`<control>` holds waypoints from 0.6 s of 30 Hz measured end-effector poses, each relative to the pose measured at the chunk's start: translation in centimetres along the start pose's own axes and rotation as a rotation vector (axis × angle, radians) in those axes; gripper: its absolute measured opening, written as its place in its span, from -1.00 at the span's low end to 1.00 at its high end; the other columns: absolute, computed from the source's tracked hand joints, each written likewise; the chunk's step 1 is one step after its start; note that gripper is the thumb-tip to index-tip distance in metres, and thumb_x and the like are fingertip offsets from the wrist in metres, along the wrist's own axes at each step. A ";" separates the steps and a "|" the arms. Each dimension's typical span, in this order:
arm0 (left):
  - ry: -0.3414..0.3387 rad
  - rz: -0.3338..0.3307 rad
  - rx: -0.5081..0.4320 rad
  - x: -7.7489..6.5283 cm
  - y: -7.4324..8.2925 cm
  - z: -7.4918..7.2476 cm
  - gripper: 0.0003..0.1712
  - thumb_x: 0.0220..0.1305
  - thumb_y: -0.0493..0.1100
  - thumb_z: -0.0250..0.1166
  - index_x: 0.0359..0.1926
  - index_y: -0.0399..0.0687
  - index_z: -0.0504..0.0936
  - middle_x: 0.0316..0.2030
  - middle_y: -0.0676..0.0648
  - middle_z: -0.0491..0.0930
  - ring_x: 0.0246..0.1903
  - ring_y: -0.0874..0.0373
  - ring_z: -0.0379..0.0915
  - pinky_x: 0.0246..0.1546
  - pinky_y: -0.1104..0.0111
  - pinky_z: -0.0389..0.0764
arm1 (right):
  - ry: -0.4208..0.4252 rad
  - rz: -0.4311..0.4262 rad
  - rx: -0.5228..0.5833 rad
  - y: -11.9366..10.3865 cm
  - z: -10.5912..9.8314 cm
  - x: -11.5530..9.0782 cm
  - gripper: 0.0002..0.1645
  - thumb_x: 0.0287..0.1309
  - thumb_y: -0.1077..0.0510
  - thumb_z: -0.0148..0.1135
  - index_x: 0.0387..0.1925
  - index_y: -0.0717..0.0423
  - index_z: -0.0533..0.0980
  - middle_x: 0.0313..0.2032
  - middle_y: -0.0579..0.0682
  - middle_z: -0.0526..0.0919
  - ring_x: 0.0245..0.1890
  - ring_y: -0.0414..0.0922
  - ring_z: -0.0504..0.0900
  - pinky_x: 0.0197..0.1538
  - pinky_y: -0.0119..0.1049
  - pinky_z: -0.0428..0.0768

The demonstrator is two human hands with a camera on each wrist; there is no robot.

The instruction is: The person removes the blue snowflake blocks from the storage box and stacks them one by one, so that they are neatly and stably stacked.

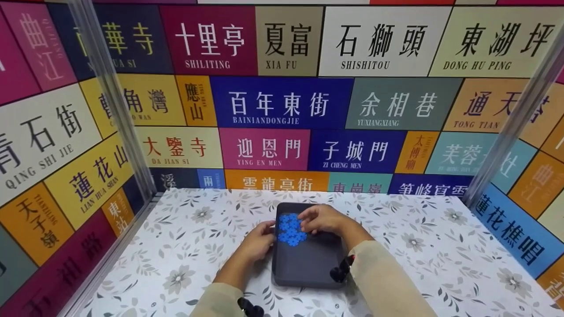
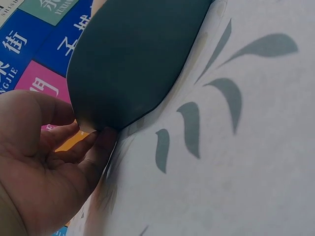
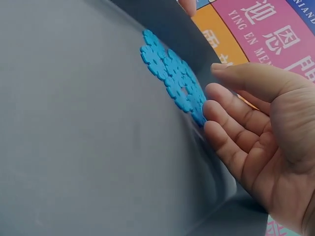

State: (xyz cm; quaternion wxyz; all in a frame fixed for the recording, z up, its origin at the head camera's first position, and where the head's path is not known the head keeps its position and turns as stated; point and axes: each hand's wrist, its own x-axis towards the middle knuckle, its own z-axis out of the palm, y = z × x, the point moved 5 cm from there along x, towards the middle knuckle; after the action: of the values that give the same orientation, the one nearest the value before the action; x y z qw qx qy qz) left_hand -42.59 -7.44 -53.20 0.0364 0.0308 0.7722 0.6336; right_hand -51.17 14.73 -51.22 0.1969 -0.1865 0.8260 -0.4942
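A dark grey rectangular tray lies on the table. Inside its far left part is a cluster of blue, notched, flower-shaped plastic pieces, linked or lying edge to edge. My left hand holds the tray's left side; in the left wrist view its thumb and fingers grip the tray's edge. Over the tray's far end is my right hand, its fingertips at the edge of the blue cluster. The right wrist view shows those fingers loosely bent, with nothing visible between them and the thumb.
A white tablecloth with grey flowers and leaves covers the table. Walls of coloured name panels stand behind and at both sides. Clear upright posts rise at the table's far corners.
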 end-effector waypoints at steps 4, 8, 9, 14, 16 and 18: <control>-0.003 -0.008 0.021 0.1 0.0 -0.1 -0.33 0.38 -0.33 0.14 0.51 -0.27 0.41 0.37 -0.38 0.56 0.22 -0.14 0.60 0.17 0.08 0.69 | -0.005 -0.003 -0.025 0.2 0.2 0.2 -0.48 0.10 0.31 0.53 0.14 0.30 0.69 -0.07 0.19 0.84 -0.29 -0.23 0.76 -0.21 -0.31 0.74; -0.006 -0.019 0.023 0.2 0.0 -0.2 -0.33 0.39 -0.32 0.16 0.52 -0.23 0.42 0.39 -0.36 0.54 0.23 -0.15 0.60 0.18 0.06 0.69 | -0.017 -0.018 -0.053 0.4 0.1 0.3 -0.51 0.06 0.34 0.52 0.09 0.28 0.72 -0.02 0.22 0.84 -0.28 -0.24 0.73 -0.22 -0.34 0.71; -0.004 -0.023 0.026 0.1 0.0 -0.2 -0.33 0.39 -0.32 0.16 0.52 -0.22 0.42 0.39 -0.36 0.54 0.23 -0.15 0.60 0.19 0.05 0.69 | -0.022 -0.022 -0.057 0.5 0.1 0.4 -0.51 0.05 0.35 0.52 0.08 0.26 0.72 -0.02 0.20 0.85 -0.27 -0.23 0.74 -0.22 -0.35 0.70; 0.006 -0.047 0.046 0.1 0.0 -0.2 -0.34 0.40 -0.31 0.16 0.52 -0.18 0.44 0.40 -0.32 0.54 0.25 -0.12 0.59 0.22 0.04 0.67 | -0.049 -0.041 -0.110 0.7 0.2 0.4 -0.50 -0.01 0.36 0.53 0.06 0.17 0.75 0.00 0.13 0.86 -0.19 -0.21 0.73 -0.19 -0.36 0.69; 0.005 -0.049 0.050 0.1 0.0 -0.2 -0.34 0.40 -0.30 0.16 0.52 -0.18 0.43 0.40 -0.33 0.54 0.25 -0.13 0.59 0.21 0.04 0.68 | -0.054 -0.039 -0.132 0.8 0.3 0.5 -0.51 -0.01 0.35 0.54 0.04 0.12 0.77 0.00 0.09 0.86 -0.19 -0.20 0.71 -0.18 -0.37 0.68; 0.003 -0.040 0.052 0.1 -0.1 -0.2 -0.33 0.40 -0.30 0.16 0.52 -0.20 0.43 0.39 -0.34 0.55 0.23 -0.12 0.60 0.18 0.06 0.69 | -0.054 -0.038 -0.160 0.9 0.4 0.5 -0.52 -0.02 0.35 0.55 0.01 0.06 0.78 -0.01 0.04 0.86 -0.20 -0.19 0.68 -0.17 -0.37 0.66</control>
State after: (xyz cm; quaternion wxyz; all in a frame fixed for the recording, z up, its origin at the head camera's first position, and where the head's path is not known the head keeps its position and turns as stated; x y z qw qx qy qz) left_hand -42.73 -7.63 -53.22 0.0470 0.0155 0.7890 0.6124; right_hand -51.49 14.57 -52.22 0.1943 -0.2304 0.8535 -0.4251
